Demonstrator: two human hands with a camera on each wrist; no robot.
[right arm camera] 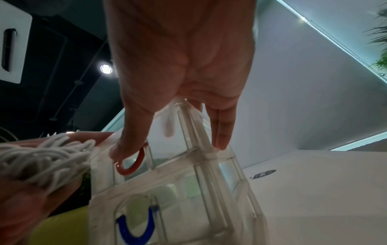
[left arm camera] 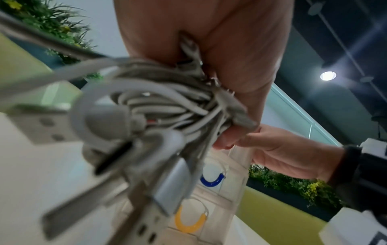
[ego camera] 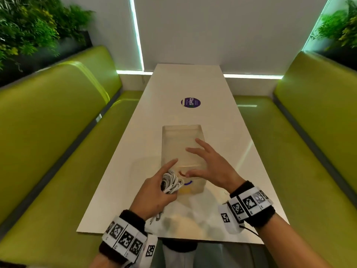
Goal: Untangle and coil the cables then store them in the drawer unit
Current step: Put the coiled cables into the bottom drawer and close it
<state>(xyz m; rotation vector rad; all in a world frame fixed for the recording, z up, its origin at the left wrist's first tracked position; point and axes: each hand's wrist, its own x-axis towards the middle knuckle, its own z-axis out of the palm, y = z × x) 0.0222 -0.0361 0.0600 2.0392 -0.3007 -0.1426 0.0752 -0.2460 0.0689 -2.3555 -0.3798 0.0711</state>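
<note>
While left hand [ego camera: 154, 192] is gripping coiled white cables [ego camera: 171, 181], right hand [ego camera: 210, 165], fingers spread, is touching drawer unit's [ego camera: 182, 136] red handle [right arm camera: 134, 163]; advisable: pull straight, steadying unit.

Bare left hand [ego camera: 152, 192] and right hand [ego camera: 214, 167], no gloves, no sleeves. Black fuzzy wristband [ego camera: 133, 217] on each wrist. White blocky bands [ego camera: 125, 238] over them, printed with square black-and-white fiducial tags. Thin black cable [ego camera: 249, 230] off right-wrist unit. White camera housing [left arm camera: 356, 230] edges visible in left wrist view.
</note>
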